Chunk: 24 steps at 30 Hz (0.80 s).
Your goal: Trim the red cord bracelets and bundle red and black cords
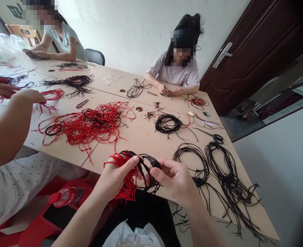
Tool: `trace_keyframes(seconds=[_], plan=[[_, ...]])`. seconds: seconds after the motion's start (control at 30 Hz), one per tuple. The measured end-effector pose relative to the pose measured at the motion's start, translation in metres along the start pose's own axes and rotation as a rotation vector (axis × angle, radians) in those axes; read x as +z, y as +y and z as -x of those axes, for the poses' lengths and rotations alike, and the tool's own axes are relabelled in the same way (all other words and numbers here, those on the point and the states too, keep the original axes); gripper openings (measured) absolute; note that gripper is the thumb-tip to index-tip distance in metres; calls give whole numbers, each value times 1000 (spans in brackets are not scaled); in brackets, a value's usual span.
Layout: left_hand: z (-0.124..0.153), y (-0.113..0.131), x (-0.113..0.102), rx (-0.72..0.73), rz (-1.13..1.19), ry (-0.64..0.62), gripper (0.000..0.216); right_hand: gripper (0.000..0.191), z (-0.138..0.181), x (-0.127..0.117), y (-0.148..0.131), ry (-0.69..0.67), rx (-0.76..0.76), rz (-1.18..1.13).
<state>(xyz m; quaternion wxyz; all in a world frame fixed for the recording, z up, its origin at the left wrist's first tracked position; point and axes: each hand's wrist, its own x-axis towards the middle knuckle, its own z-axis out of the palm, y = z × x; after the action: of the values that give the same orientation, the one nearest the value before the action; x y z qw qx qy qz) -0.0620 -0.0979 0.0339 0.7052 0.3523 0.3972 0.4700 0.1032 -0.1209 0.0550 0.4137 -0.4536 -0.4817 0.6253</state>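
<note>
My left hand [120, 175] is closed around a bundle of red cords [128, 187] and black cords [131, 154] near the table's front edge. The red loops drape over its fingers and hang below. My right hand [176, 178] pinches the right side of the looped black cords [151, 161], thumb and fingers pressed on them. Beyond my hands lies a coil of black cord [168, 124]. Two tied bundles of black cord [192, 161] rest right of my right hand. A tangled heap of red and black cords [89, 123] spreads to the left.
Black-handled scissors [217, 138] lie at the right, and red-handled pliers [82, 103] at the left. Two people sit across the table [138, 137]; a third person's arms [7, 127] reach in from the left. A bottle [66, 196] sits on a red stool [35, 219].
</note>
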Motion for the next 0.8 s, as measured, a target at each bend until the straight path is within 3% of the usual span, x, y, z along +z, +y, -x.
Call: trace_keyframes(seconds=[0.17, 0.3, 0.53, 0.8], plan=[[-2, 1, 4, -45, 69, 14, 31, 28, -3, -4, 6, 51, -55, 67], [0, 4, 8, -34, 18, -67, 26, 30, -2, -7, 7, 64, -120, 89], [3, 8, 9, -49, 4, -36, 24, 32, 5, -7, 1, 2, -99, -20], [8, 11, 7, -85, 76, -73, 24, 36, 7, -4, -3, 34, 48, -64]])
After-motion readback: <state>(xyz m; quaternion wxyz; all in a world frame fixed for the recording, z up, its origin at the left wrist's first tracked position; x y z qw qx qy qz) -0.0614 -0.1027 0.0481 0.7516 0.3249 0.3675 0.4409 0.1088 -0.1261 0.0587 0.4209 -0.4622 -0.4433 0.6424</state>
